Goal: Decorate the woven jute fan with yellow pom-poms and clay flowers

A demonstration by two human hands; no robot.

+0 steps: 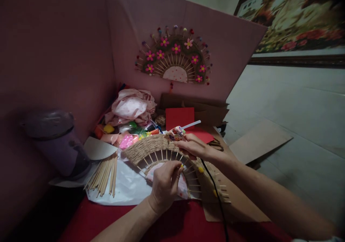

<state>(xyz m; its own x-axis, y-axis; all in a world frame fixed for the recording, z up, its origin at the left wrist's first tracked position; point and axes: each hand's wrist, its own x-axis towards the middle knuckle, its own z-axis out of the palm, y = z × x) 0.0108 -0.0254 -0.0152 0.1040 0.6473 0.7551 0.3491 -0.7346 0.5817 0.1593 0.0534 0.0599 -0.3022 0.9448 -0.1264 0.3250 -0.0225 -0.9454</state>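
Note:
My left hand (165, 182) is closed in a pinch on a small yellow piece (182, 166) above the half-round fan (145, 149) of twine and sticks. Held in my right hand (192, 145) is a glue gun (175, 134) with a patterned cover; a pale glue stick (192, 124) juts from its back and a black cord (212, 184) hangs down. The gun is over the fan's upper edge. Two yellow pieces, one a yellow ball (201, 170), sit on the twine band at the right. Spotted cloth (182, 187) covers the fan's centre.
Thin sticks (104, 175) lie on white plastic (126, 188) at the left, near a purple container (63, 145). Behind are coloured packets (128, 140), crumpled cloth (132, 105) and red card (179, 118). A finished flowered fan (175, 60) hangs on the pink panel.

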